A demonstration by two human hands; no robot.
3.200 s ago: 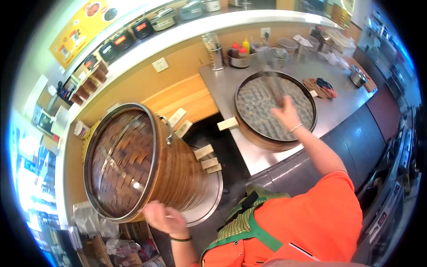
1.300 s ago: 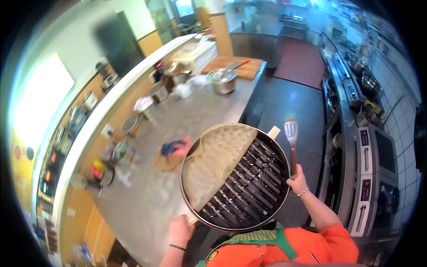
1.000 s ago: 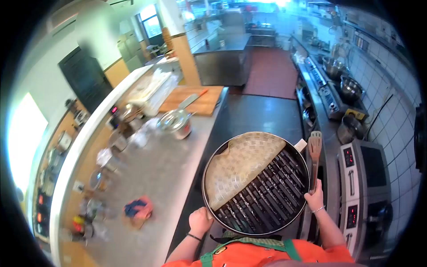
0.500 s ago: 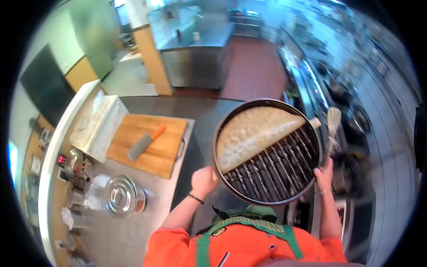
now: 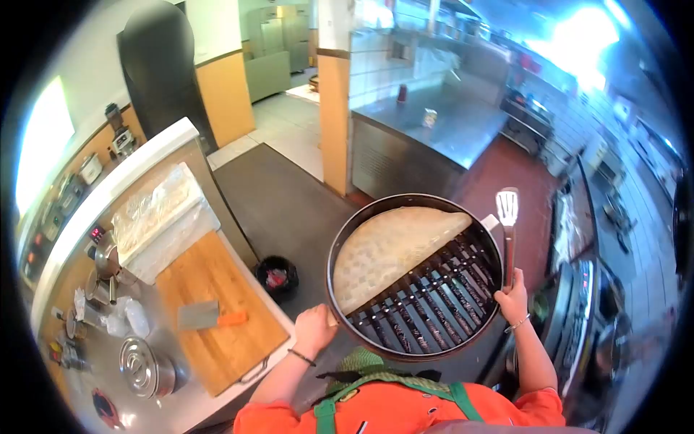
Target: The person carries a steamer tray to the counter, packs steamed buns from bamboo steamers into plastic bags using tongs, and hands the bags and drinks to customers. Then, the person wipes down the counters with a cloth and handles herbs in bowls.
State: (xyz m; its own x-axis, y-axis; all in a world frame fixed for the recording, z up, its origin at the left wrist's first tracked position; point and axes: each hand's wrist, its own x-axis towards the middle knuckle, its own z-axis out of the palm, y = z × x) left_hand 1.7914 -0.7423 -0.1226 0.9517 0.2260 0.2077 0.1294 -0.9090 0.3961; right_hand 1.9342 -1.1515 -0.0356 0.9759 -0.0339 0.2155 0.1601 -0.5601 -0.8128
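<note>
From afar, I'm watching the left hand [image 5: 315, 330] clamping a handle [image 5: 332, 317] of the round tray [image 5: 416, 355], while the right hand [image 5: 513, 298] is gripping a slotted spatula [image 5: 508, 235] and bracing the opposite side (hands well apart); the tray is hanging before the orange shirt [image 5: 405, 406], a mat [image 5: 397, 253] half-covering it.

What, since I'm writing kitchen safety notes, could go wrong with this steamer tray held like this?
The right hand holds the spatula at the rim of the steamer tray, so its hold there might slip. The mat covers only part of the slats and could slide. The black bin on the floor might get kicked.
</note>
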